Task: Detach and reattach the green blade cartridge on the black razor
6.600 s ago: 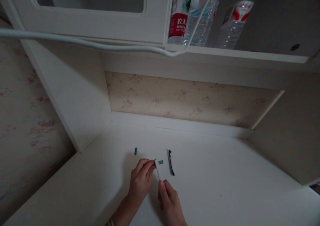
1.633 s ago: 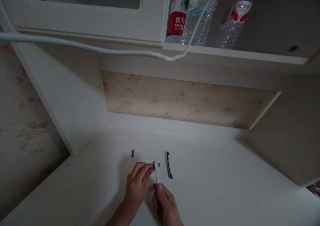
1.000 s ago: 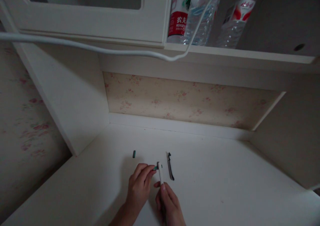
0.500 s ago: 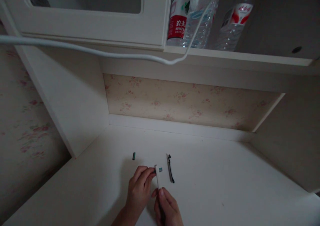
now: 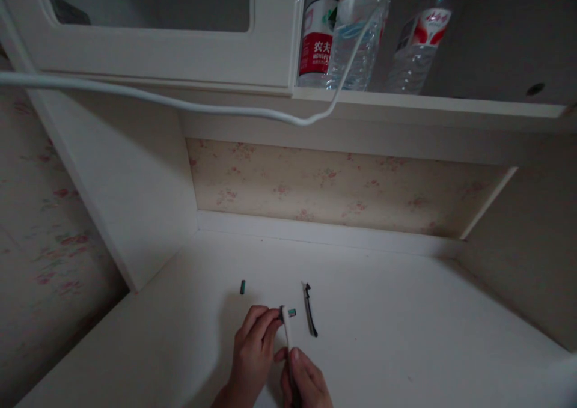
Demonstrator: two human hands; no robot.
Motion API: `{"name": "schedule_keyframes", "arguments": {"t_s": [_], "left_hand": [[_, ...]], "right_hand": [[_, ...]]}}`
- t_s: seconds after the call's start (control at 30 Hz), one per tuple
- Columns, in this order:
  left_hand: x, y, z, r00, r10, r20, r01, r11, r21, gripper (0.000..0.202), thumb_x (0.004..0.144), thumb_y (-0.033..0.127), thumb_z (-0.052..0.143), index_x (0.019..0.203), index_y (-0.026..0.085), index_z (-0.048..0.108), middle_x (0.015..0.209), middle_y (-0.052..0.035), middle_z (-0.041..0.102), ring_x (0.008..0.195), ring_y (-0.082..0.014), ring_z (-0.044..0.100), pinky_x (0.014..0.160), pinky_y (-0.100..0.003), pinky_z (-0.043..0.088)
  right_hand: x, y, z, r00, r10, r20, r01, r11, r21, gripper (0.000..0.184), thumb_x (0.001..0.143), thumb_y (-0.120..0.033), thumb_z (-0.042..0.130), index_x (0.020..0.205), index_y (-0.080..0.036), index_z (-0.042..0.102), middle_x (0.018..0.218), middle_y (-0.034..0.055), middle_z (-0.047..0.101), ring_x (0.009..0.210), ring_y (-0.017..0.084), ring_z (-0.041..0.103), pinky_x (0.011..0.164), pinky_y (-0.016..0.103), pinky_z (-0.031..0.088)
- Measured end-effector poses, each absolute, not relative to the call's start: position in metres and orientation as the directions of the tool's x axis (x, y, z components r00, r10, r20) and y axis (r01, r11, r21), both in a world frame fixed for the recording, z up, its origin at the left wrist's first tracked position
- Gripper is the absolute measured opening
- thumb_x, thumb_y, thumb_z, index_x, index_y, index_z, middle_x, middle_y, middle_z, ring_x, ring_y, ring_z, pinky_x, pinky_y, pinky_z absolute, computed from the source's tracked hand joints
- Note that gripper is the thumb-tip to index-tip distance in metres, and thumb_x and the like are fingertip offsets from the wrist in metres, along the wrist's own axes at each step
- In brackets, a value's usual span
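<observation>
You're at a desk (image 5: 383, 312) in what looks like a home rm: floral wallpaper (image 5: 324, 182), cabinet (image 5: 166, 53) overhead, water btls (image 5: 315, 44) on shelf (image 5: 451, 103).

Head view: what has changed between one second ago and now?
The green piece, barely showing right of the white stick then, now juts out farther on that side. No grip was visibly taken or released: the left hand pinches at the stick's head, the right hand holds its shaft. The small loose piece and dark strip lie as before.

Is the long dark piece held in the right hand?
No, the long dark piece lies on the white tabletop, apart from the right hand.
</observation>
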State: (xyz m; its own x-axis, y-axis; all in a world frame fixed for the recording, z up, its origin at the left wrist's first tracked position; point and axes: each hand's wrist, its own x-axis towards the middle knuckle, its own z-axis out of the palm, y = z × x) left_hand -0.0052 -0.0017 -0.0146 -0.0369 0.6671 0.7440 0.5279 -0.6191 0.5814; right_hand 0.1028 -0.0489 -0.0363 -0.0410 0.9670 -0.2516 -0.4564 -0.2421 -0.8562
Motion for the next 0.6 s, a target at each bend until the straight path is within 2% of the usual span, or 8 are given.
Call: {"name": "schedule_keyframes", "arguments": {"t_s": [0.43,0.6], "left_hand": [[-0.0061,-0.0006,-0.0196,-0.025,0.654,0.756,0.523,-0.636,0.567,0.015,0.09,0.022,0.052,0.095,0.021,0.066,0.079,-0.003,0.062,0.072,-0.013,0.065,0.066,-0.02,0.055],[-0.0057,-0.0015,-0.0158,-0.043,0.659,0.751,0.55,-0.612,0.568,0.018,0.091,0.024,0.05,0.09,0.021,0.068,0.078,-0.0032,0.063,0.071,-0.0134,0.065,0.065,-0.021,0.055]], "right_hand": [[0.1032,-0.0445,-0.0418,0.02,0.972,-0.234,-0.454,-0.2,-0.868,0.059,0.065,-0.076,0.06,0.073,-0.017,0.057,0.038,-0.0096,0.032,0.036,0.005,0.017,0.038,0.02,0.01],[0.1024,-0.0458,-0.0439,0.0,0.981,-0.192,-0.404,-0.176,-0.898,0.058,0.066,-0.075,0.059,0.068,-0.017,0.057,0.039,-0.009,0.032,0.037,0.005,0.02,0.041,0.02,0.011]]}}
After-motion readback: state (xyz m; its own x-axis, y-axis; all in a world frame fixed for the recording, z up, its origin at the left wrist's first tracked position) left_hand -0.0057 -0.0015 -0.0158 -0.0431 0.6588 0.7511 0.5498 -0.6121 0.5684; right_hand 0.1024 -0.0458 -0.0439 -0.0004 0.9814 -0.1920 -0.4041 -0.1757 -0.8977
